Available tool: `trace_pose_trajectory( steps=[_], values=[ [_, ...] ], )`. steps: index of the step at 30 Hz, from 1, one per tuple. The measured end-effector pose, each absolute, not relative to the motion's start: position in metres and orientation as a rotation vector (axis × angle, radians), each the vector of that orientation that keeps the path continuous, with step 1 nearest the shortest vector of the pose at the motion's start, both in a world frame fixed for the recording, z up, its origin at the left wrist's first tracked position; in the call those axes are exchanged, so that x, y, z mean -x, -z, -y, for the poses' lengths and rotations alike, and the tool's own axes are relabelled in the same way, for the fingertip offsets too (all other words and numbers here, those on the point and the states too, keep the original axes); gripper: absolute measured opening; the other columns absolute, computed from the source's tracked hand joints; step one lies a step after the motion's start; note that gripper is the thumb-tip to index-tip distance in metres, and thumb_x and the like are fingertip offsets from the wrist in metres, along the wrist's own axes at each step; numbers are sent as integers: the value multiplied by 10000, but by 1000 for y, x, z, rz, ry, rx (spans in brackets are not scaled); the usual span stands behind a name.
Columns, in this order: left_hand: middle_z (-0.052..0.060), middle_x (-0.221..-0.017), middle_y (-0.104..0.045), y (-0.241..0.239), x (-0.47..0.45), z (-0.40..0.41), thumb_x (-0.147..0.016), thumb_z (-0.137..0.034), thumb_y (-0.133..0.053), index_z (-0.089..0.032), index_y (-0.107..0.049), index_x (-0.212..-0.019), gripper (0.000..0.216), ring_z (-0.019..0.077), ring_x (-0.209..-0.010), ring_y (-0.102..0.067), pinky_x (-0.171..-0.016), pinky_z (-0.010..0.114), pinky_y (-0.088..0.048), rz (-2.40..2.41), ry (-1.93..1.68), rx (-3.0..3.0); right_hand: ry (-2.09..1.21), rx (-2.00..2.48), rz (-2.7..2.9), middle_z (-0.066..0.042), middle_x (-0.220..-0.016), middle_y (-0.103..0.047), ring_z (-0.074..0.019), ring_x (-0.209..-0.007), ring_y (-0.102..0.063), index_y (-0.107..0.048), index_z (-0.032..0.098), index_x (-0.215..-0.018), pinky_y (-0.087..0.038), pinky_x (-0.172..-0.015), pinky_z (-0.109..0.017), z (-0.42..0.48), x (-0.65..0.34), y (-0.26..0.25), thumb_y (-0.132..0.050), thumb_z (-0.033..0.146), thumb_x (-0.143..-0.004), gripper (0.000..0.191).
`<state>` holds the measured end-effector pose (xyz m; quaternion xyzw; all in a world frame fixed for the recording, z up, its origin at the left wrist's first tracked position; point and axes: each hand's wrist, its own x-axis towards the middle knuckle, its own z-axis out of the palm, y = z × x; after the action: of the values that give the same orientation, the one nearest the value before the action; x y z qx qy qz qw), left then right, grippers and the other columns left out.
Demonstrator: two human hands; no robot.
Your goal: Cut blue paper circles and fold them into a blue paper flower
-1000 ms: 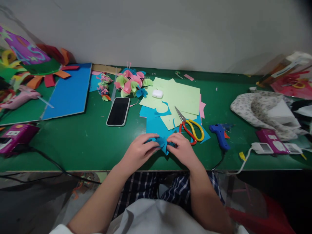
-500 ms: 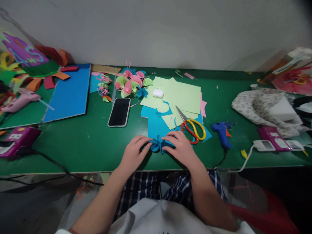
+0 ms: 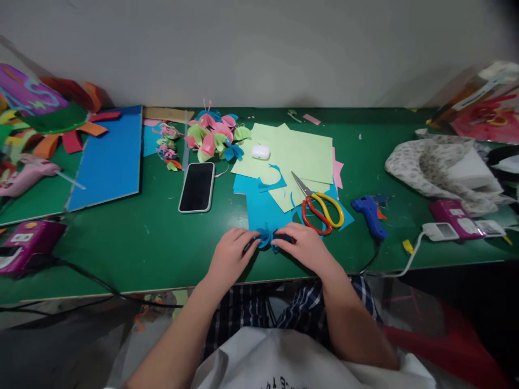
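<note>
A small blue paper flower (image 3: 266,236) is held between my two hands near the table's front edge. My left hand (image 3: 234,251) pinches its left side between thumb and fingertips. On the other side, my right hand (image 3: 305,246) grips the flower's right petals with thumb and bent fingers. Behind the flower lie blue paper sheets (image 3: 263,208) with curved cut-outs, overlapped by light green sheets (image 3: 310,154). Scissors (image 3: 320,208) with one red and one yellow handle rest on the paper, just beyond my right hand.
A phone (image 3: 197,187) and a cluster of paper flowers (image 3: 214,135) sit to the left. A white earbud case (image 3: 260,152) rests on green paper. Right of the scissors lies a blue glue gun (image 3: 371,216); farther right is a patterned cloth bag (image 3: 421,173). A cable (image 3: 101,278) crosses the left front edge.
The view has shifted slightly. My fingers have closed in around the blue paper flower, which appears turned, with its petals now less spread out to view.
</note>
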<state>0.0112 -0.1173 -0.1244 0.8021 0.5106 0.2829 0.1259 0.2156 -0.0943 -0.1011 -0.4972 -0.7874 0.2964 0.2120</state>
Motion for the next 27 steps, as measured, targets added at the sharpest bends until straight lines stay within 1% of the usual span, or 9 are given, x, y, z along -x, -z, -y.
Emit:
trace_pose_trajectory(
  steps=[4,9,14,16,19,21,23,25,27],
  values=[
    [45,-719,-662,126,-21,125,-889,-279,-535,-179,-674,-861,174,174,-683,-570,-645,300,-442,-1508,-820,-2376,-779,1381,2207,-73,-915,-714,-236,-875,-616,-692,171,-979,-481,-763,-345,97,-211,103,-627,419,-823,300],
    [46,-654,-663,127,-31,138,-888,-294,-538,-159,-690,-856,205,165,-622,-565,-606,295,-431,-1569,-889,-2330,-770,1338,2237,-59,-1016,-725,-250,-931,-611,-672,185,-1076,-485,-807,-371,99,-208,106,-597,324,-858,269],
    [28,-734,-701,116,-20,132,-908,-278,-505,-181,-677,-863,202,131,-658,-610,-645,258,-474,-1618,-972,-2174,-735,1318,2157,-74,-1010,-703,-242,-955,-608,-667,173,-1084,-485,-842,-362,97,-217,100,-629,336,-837,299],
    [38,-794,-703,109,-10,121,-916,-271,-487,-187,-668,-909,200,139,-720,-625,-686,264,-490,-1617,-987,-2132,-712,1327,2053,-72,-997,-695,-207,-940,-618,-674,166,-1045,-495,-821,-312,96,-225,96,-610,325,-854,257],
    [52,-914,-698,99,2,103,-892,-283,-534,-205,-667,-989,183,169,-879,-630,-787,297,-507,-1453,-881,-2170,-668,1369,1893,-62,-898,-690,-152,-772,-623,-674,154,-987,-504,-673,-253,93,-237,94,-528,289,-905,216],
    [52,-955,-683,96,5,95,-877,-297,-556,-231,-680,-976,172,185,-942,-617,-832,323,-506,-1330,-775,-2209,-653,1396,1843,-49,-844,-683,-134,-675,-594,-672,157,-965,-490,-617,-248,91,-243,95,-504,281,-916,215],
    [58,-1052,-660,96,5,91,-881,-290,-549,-249,-670,-1026,192,196,-1032,-591,-890,348,-493,-1251,-693,-2229,-658,1411,1831,-41,-831,-681,-130,-653,-584,-671,162,-954,-486,-612,-249,89,-245,97,-511,276,-912,201],
    [69,-1173,-620,99,4,89,-899,-263,-518,-255,-617,-1142,263,198,-1118,-554,-942,362,-471,-1221,-640,-2231,-690,1410,1861,-38,-851,-685,-134,-673,-600,-672,171,-956,-489,-619,-249,89,-244,99,-526,273,-905,185],
    [76,-1202,-612,103,3,89,-913,-245,-489,-246,-566,-1214,311,192,-1125,-553,-941,362,-473,-1215,-608,-2227,-730,1395,1921,-38,-887,-690,-145,-728,-625,-675,185,-970,-498,-660,-258,89,-242,101,-537,269,-900,175]
  ],
)
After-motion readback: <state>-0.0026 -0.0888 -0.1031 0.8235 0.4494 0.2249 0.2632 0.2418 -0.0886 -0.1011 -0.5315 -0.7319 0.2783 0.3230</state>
